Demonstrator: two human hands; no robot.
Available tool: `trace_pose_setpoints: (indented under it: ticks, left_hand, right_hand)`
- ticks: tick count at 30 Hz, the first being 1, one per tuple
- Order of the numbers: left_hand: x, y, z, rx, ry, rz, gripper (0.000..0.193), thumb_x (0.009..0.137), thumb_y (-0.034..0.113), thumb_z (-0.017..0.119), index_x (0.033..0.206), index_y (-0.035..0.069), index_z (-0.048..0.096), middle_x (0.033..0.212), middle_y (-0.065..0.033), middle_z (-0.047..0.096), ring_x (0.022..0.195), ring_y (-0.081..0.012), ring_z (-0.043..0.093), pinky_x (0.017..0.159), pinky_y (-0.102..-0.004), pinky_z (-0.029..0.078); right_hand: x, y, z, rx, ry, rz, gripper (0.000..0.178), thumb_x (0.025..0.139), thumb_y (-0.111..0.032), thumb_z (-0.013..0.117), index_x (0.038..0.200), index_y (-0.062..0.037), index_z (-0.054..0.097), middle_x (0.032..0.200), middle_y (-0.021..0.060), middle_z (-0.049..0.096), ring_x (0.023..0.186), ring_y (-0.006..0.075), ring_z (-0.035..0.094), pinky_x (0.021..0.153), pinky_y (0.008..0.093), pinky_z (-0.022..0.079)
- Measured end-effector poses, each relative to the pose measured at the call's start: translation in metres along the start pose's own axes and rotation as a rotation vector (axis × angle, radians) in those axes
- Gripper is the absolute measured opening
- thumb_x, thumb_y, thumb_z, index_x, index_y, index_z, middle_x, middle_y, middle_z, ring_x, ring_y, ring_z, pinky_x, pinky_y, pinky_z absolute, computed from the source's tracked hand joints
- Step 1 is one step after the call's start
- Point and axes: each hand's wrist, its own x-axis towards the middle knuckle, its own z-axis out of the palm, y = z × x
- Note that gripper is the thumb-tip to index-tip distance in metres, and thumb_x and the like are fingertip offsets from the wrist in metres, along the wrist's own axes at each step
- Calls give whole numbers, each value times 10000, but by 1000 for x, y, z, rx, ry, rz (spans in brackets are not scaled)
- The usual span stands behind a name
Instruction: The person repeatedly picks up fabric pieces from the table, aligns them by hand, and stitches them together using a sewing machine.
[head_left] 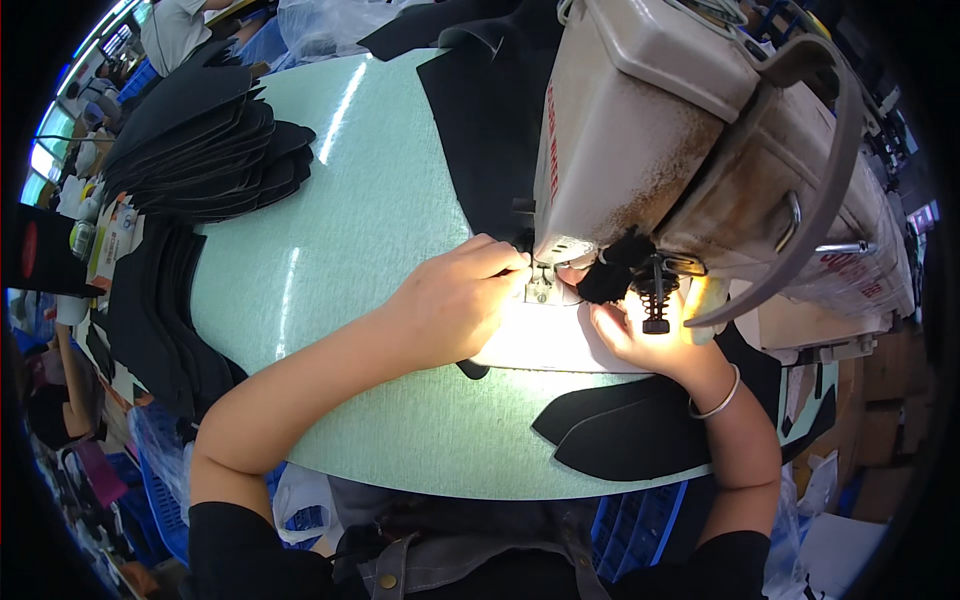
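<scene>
A light-coloured sewing machine [640, 120] stands over the table, its presser foot [543, 287] down on a flat piece [560, 340] that looks white under the lamp. My left hand [450, 305] is closed, thumb and forefinger pinched together just left of the presser foot; what lies between them is hidden. My right hand [660, 335] rests on the lit piece to the right, its thumb stretched out and a fingertip apart from it near the needle. The machine's spring and a fuzzy black pad [612, 268] cover part of that hand. Two black pointed pieces [630, 430] lie by my right forearm.
Stacks of black cut pieces [205, 150] and more black pieces [160, 310] line the left side of the pale green table [330, 230]. Black material [480, 130] lies behind the needle. Blue crates [640, 520] stand below the near edge. A person [175, 35] sits at the far left.
</scene>
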Motion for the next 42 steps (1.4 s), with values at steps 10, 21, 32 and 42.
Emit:
trace_pose_setpoints:
  ticks: [10, 21, 32, 42]
  left_hand:
    - [-12, 8, -23, -7, -90, -94, 180, 739, -12, 599, 918, -15, 618, 1048, -111, 593, 978, -262, 579, 775, -354, 510]
    - [-214, 26, -219, 588, -176, -1072, 702, 605, 424, 810, 1148, 21, 620, 1114, -156, 554, 1029, -327, 544, 879, -393, 447]
    - [-260, 29, -231, 323, -2, -918, 696, 609, 294, 835, 1234, 104, 596, 1307, -137, 503, 1210, -304, 483, 993, -391, 412]
    - [-271, 18, -234, 322, 60, -818, 572, 611, 310, 824, 1122, 102, 674, 1219, -127, 581, 1103, -285, 564, 907, -368, 472]
  right_hand:
    - [6, -1, -25, 496, -200, 380, 140, 732, -145, 640, 847, -68, 624, 817, 98, 626, 754, 271, 599, 691, 374, 477]
    - [-99, 19, -127, 362, -662, 1179, 695, 621, -87, 783, 1249, 4, 502, 1234, 171, 491, 1142, 330, 503, 957, 366, 408]
    - [-118, 8, -112, 340, -454, 1185, 656, 571, 52, 750, 1182, -22, 522, 1051, 117, 502, 968, 274, 532, 894, 346, 423]
    - [-141, 18, -101, 416, -434, 1284, 695, 506, 57, 743, 1159, -31, 520, 957, 88, 526, 894, 231, 508, 848, 342, 417]
